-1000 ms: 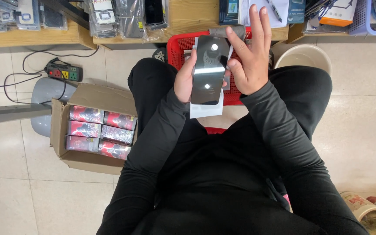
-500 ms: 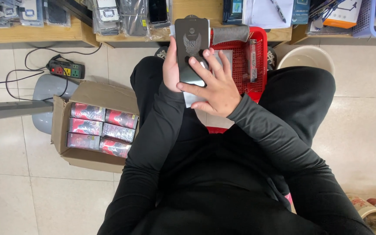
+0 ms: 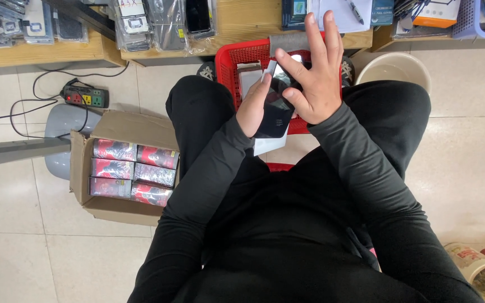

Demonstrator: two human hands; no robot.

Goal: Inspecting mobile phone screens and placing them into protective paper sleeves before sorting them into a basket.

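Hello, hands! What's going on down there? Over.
Left hand grips dark phone. Right hand rests fingers spread on it. Red basket beneath. Nothing blocking.

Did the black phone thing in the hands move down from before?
Yes. The dark phone has dropped lower: it reached above the red basket rim, now it sits inside it, nearer the lap.

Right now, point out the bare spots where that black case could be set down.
Bare floor tiles lie right of the right knee, below the beige bucket, and left of the cardboard box toward the lower left corner. It is crowded in the red basket under the left hand and right hand, and on the wooden shelf.
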